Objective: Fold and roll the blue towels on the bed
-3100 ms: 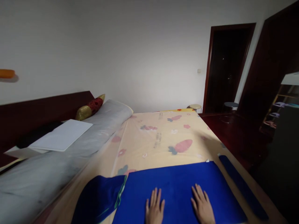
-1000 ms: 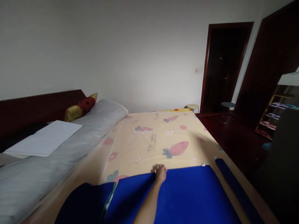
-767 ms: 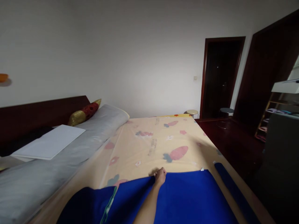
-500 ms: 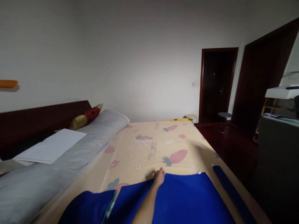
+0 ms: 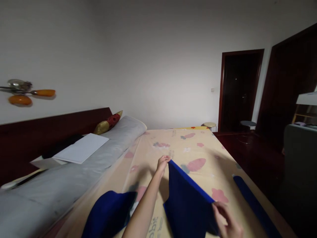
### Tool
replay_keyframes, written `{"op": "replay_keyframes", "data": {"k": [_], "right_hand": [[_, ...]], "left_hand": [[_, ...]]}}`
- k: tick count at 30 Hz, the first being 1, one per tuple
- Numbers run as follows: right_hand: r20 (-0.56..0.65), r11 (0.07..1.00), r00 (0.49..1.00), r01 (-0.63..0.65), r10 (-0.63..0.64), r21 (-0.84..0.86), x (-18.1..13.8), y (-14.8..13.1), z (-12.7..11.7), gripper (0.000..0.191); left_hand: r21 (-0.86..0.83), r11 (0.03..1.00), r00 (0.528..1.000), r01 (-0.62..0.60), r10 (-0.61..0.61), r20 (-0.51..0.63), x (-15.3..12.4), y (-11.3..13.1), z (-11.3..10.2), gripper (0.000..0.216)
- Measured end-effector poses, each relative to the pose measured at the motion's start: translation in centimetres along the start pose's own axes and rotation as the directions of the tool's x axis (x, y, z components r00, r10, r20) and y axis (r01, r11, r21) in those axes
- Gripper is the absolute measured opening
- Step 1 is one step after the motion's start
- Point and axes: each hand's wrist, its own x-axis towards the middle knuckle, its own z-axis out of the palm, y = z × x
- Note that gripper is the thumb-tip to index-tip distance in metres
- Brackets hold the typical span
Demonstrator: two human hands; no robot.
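Observation:
A blue cloth is lifted off the bed, its upper edge stretched slantwise between my two hands. My left hand pinches the far corner above the patterned sheet. Lower and to the right, my right hand grips the other end of that edge, fingers curled. To the left of my forearm lies another blue cloth piece, rounded on its outer side; whether it joins the lifted part is hidden. A long narrow blue strip rests along the right side of the bed.
The bed sheet is cream with pink fruit prints. A grey bolster runs along the headboard, bearing a white flat board. A red and gold cushion leans behind. Two stools stand near the door.
My left hand has raised the cloth's edge off the bed. My right hand has come into view, holding the other end. The view has shifted left.

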Motion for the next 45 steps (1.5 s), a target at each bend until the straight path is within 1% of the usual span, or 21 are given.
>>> {"op": "replay_keyframes", "data": {"k": [1, 3, 5, 7, 10, 12, 14, 17, 20, 23, 26, 28, 30, 32, 34, 36, 39, 41, 43, 45], "right_hand": [[-0.042, 0.996, 0.999, -0.012, 0.016, 0.089, 1.6, -0.7, -0.7, 0.031], [-0.060, 0.972, 0.997, -0.043, 0.058, 0.230, 4.7, -2.2, -2.2, 0.037], [-0.060, 0.949, 0.994, -0.068, 0.090, 0.309, 7.7, -3.7, -3.3, 0.044], [-0.038, 0.943, 0.996, -0.069, 0.086, 0.325, 10.5, -4.8, -4.0, 0.047], [0.069, 0.952, 0.997, -0.054, 0.034, 0.302, 14.5, -5.4, -3.6, 0.051], [0.182, 0.952, 0.983, -0.069, 0.014, 0.297, 16.9, -5.1, -2.5, 0.053], [0.271, 0.947, 0.962, -0.105, 0.020, 0.303, 18.9, -4.6, -0.8, 0.055], [0.327, 0.936, 0.944, -0.148, 0.038, 0.318, 20.8, -3.7, 2.2, 0.057], [0.313, 0.927, 0.948, -0.168, 0.059, 0.336, 22.2, -3.4, 4.8, 0.058], [0.252, 0.912, 0.964, -0.177, 0.085, 0.370, 23.8, -3.8, 6.4, 0.059], [0.192, 0.901, 0.977, -0.161, 0.089, 0.403, 25.5, -4.6, 7.0, 0.060], [0.180, 0.896, 0.981, -0.149, 0.079, 0.418, 26.1, -4.7, 6.8, 0.062], [0.191, 0.893, 0.979, -0.152, 0.076, 0.424, 25.6, -4.0, 6.2, 0.063], [0.219, 0.893, 0.972, -0.176, 0.090, 0.415, 23.8, -2.2, 5.4, 0.062], [0.259, 0.895, 0.957, -0.227, 0.131, 0.384, 20.5, 0.6, 4.5, 0.059], [0.300, 0.895, 0.932, -0.301, 0.203, 0.328, 15.9, 4.1, 3.5, 0.054], [0.347, 0.877, 0.871, -0.433, 0.348, 0.209, 8.1, 9.4, 2.2, 0.045], [0.386, 0.850, 0.813, -0.513, 0.436, 0.122, 3.6, 12.6, 1.5, 0.037], [0.433, 0.823, 0.758, -0.564, 0.488, 0.060, 0.3, 15.2, 1.1, 0.031], [0.461, 0.809, 0.722, -0.588, 0.515, 0.017, -1.5, 17.1, 1.0, 0.030]], "left_hand": [[-0.045, 0.999, 1.000, -0.013, 0.012, -0.018, -0.2, 1.2, -0.8, 0.032], [-0.126, 0.991, 0.998, -0.051, 0.046, -0.044, -1.0, 3.7, -2.3, 0.038], [-0.184, 0.979, 0.995, -0.090, 0.080, -0.063, -1.8, 6.1, -3.9, 0.039], [-0.217, 0.969, 0.991, -0.116, 0.100, -0.085, -2.7, 8.1, -5.3, 0.038], [-0.239, 0.962, 0.986, -0.132, 0.102, -0.134, -3.3, 10.0, -7.0, 0.035], [-0.245, 0.962, 0.982, -0.120, 0.080, -0.169, -3.2, 10.3, -7.8, 0.035], [-0.245, 0.966, 0.980, -0.083, 0.035, -0.196, -2.8, 9.8, -8.2, 0.033], [-0.239, 0.971, 0.971, -0.007, -0.050, -0.232, -1.9, 8.4, -8.2, 0.027], [-0.243, 0.969, 0.957, 0.042, -0.109, -0.270, -0.9, 7.2, -7.6, 0.022], [-0.265, 0.964, 0.948, 0.033, -0.114, -0.296, 0.1, 7.3, -7.1, 0.022], [-0.291, 0.956, 0.947, -0.027, -0.069, -0.315, 0.8, 8.0, -7.2, 0.025], [-0.302, 0.950, 0.947, -0.075, -0.027, -0.321, 0.6, 7.8, -7.5, 0.035], [-0.309, 0.945, 0.948, -0.106, 0.002, -0.320, -0.6, 6.5, -7.6, 0.046], [-0.310, 0.946, 0.949, -0.099, -0.003, -0.315, -2.8, 3.7, -7.5, 0.052], [-0.301, 0.952, 0.952, -0.051, -0.045, -0.303, -6.0, -0.2, -7.0, 0.054], [-0.280, 0.959, 0.955, 0.036, -0.115, -0.272, -10.0, -4.8, -6.3, 0.053], [-0.216, 0.957, 0.953, 0.193, -0.236, -0.191, -16.3, -11.4, -5.4, 0.046], [-0.162, 0.945, 0.943, 0.283, -0.305, -0.134, -19.9, -14.9, -4.9, 0.039], [-0.109, 0.934, 0.930, 0.341, -0.352, -0.104, -22.6, -17.6, -4.6, 0.033], [-0.067, 0.929, 0.924, 0.363, -0.369, -0.101, -24.0, -19.6, -4.4, 0.030]]}}
